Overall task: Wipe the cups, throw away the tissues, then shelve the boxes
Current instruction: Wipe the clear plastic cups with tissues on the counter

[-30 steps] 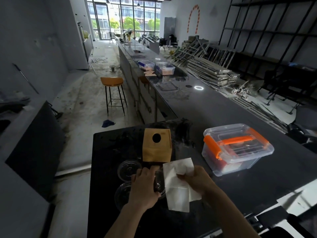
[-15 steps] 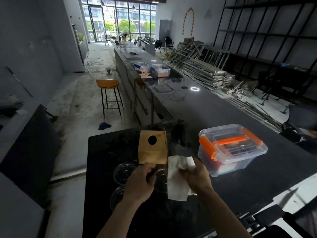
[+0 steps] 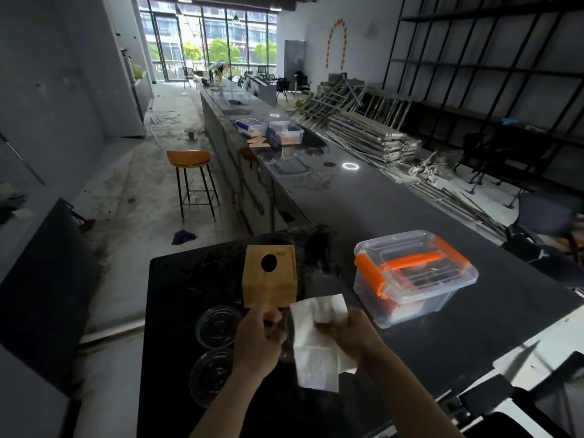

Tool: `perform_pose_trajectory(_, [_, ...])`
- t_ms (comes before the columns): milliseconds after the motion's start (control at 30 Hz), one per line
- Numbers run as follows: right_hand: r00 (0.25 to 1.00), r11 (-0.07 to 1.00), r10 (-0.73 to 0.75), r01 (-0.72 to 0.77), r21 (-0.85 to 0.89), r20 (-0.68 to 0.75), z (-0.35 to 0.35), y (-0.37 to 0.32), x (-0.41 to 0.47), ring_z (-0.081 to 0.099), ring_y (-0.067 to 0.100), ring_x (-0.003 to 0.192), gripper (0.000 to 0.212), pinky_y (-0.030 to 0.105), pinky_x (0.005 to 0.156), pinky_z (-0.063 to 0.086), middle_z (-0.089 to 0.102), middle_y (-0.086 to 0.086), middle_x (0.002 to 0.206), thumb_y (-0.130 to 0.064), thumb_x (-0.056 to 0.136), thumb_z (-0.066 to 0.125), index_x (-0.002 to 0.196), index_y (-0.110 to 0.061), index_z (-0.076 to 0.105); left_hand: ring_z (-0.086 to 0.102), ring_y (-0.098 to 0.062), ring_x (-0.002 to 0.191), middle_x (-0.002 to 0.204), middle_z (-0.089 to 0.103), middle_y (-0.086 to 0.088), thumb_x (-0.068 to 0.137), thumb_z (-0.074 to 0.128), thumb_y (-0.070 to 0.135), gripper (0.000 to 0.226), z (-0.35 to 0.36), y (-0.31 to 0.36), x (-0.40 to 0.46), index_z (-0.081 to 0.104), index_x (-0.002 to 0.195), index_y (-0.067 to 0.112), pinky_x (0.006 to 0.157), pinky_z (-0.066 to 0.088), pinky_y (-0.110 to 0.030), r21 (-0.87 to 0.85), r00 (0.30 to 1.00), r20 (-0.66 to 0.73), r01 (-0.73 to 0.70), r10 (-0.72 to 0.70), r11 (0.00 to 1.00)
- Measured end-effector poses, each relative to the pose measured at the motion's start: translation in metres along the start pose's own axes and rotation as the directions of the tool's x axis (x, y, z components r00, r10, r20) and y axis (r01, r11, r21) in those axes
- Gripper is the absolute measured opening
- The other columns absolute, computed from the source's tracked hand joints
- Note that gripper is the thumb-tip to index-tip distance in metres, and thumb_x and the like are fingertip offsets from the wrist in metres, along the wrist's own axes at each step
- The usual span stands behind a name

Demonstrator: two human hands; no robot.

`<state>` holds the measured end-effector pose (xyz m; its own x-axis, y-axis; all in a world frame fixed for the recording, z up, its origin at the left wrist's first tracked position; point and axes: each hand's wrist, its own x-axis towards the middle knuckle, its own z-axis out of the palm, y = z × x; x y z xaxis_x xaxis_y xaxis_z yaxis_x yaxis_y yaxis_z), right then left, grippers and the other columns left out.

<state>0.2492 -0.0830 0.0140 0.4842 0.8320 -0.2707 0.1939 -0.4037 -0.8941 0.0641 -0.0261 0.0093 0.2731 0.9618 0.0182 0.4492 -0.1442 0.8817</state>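
Tissue [image 3: 316, 339] is pinched in the right hand [image 3: 350, 333]; the left hand [image 3: 257, 343] grips a clear cup [image 3: 281, 330].

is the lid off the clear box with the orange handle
No, the clear box has its lid on, with the orange handle lying flat across the top and orange clips at both ends.

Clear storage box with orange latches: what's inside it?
Through the storage box walls, something red and a pale flat item show near the bottom. The lid and orange handle cover the rest; contents unidentifiable.
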Motion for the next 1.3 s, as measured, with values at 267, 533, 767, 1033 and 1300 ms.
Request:
perform_pose_trajectory(267, [0.989,0.99,-0.119,0.125,-0.065,0.084,0.031,-0.018,0.001,0.076,0.022,0.088,0.022,0.049,0.085,0.062,0.08,0.005,0.093,-0.013,0.081,0.082,0.102,-0.011,0.076,0.074,-0.031,0.089,0.097,0.073,-0.01,0.086,0.063,-0.008,0.029,-0.041,0.0,-0.001,0.061,0.105,0.014,0.08,0.062,-0.052,-0.406,0.989,0.045,0.148,-0.142,0.902])
perform_pose_trajectory(533, [0.923,0.858,-0.351,0.384,-0.341,0.155,0.059,-0.034,-0.014,0.073,0.02,0.096,0.03,0.044,0.081,0.06,0.078,-0.001,0.104,-0.028,0.078,0.079,0.107,-0.028,0.07,0.067,-0.001,0.098,0.11,0.067,0.012,0.082,0.08,0.021,0.049,-0.075,-0.025,-0.004,0.057,0.124,0.029,0.081,0.052,-0.02,-0.133,0.999,-0.023,0.043,-0.047,0.99])
perform_pose_trajectory(767, [0.855,0.694,-0.481,0.506,-0.512,0.193,0.065,-0.04,-0.023,0.069,0.017,0.084,0.024,0.044,0.071,0.058,0.074,-0.006,0.092,-0.025,0.083,0.066,0.104,-0.034,0.06,0.037,-0.024,0.141,0.148,0.047,0.002,0.09,0.064,0.04,0.064,-0.089,-0.058,-0.002,0.038,0.148,0.038,0.114,0.037,-0.044,0.461,0.997,-0.078,0.028,0.009,0.887])
perform_pose_trajectory(1033, [0.844,0.679,-0.512,0.512,-0.527,0.161,0.066,-0.041,-0.026,0.068,0.015,0.085,0.022,0.036,0.07,0.056,0.073,-0.008,0.095,-0.021,0.085,0.067,0.105,-0.032,0.064,0.036,-0.024,0.142,0.142,0.055,0.0,0.09,0.054,0.058,0.024,-0.074,-0.072,-0.001,0.053,0.108,0.042,0.117,0.024,-0.04,0.667,0.99,-0.079,0.138,-0.114,0.733])
perform_pose_trajectory(1300, [0.842,0.719,-0.501,0.533,-0.447,0.199,0.068,-0.037,-0.024,0.067,0.011,0.08,0.022,0.038,0.067,0.056,0.073,-0.011,0.088,-0.02,0.082,0.069,0.1,-0.033,0.066,0.065,-0.025,0.085,0.098,0.056,0.001,0.075,0.079,0.005,0.038,-0.079,-0.06,0.008,0.052,0.091,0.027,0.063,0.044,-0.028,0.145,0.951,-0.303,0.109,-0.061,0.983])
